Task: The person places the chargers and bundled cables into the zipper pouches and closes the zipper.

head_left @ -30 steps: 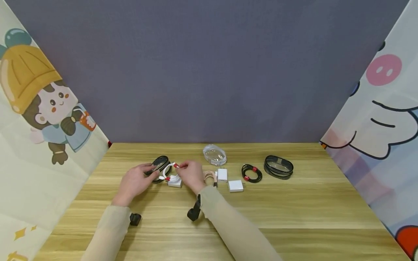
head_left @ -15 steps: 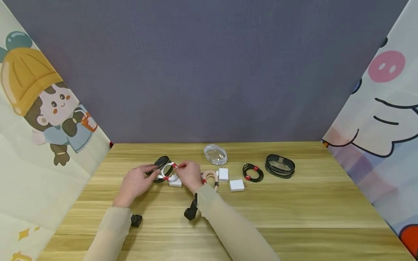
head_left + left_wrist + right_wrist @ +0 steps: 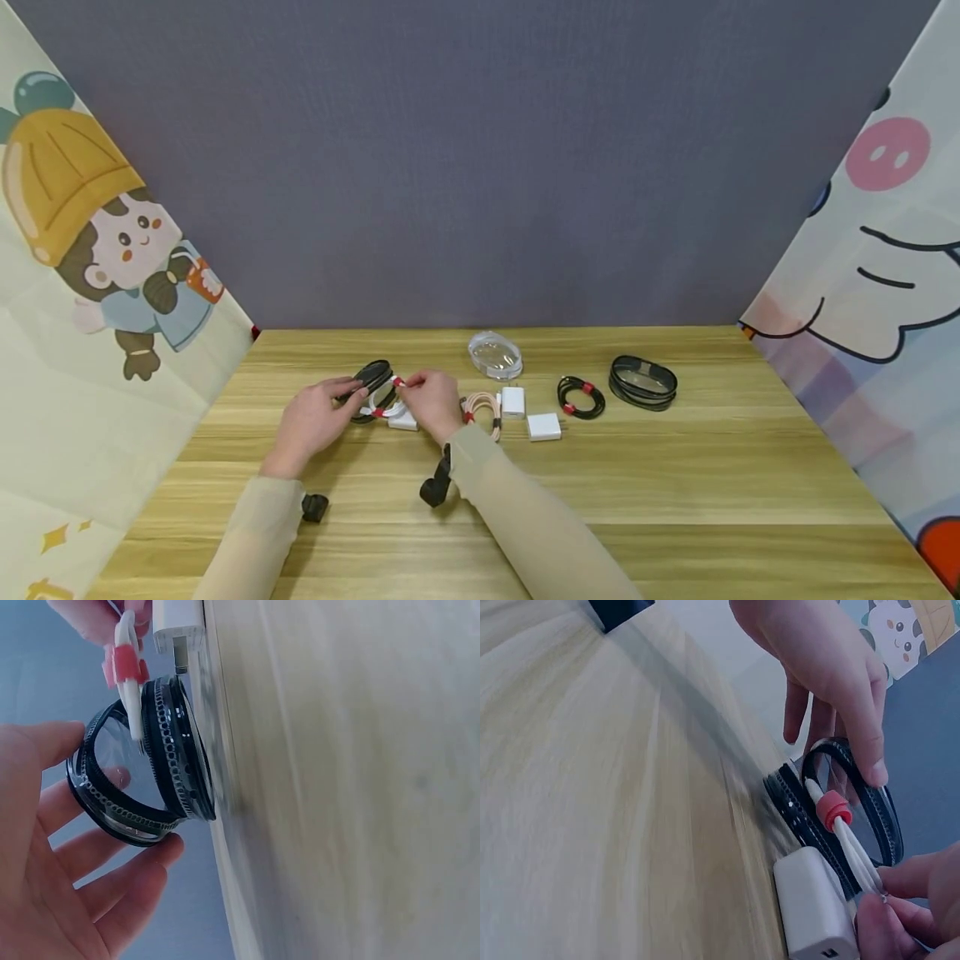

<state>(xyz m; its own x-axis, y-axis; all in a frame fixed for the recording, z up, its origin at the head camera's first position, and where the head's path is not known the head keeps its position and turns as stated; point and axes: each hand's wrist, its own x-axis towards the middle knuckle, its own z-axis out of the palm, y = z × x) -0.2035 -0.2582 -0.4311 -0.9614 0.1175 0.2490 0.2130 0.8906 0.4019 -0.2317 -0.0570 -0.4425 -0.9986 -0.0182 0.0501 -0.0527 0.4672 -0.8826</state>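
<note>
A small oval case with black zipped edges and clear walls stands spread apart at the table's left middle. My left hand holds its clear side, thumb at the near rim and fingers round the back, as the left wrist view shows. In my right hand, thumb and fingertips pinch a coiled white charging cable with red ties. The cable's far end, with one red tie, lies at the mouth of the case. A white charger plug lies on the table right beside the case, under the cable.
To the right lie a beige coiled cable, two white charger plugs and a black coiled cable with red ties. A clear oval case is behind; another black-edged case sits farther right. A grey panel backs the table.
My right hand has lowered slightly, bringing the white cable down and closer into the case. The left hand keeps its hold, and the head view has shifted a little.
</note>
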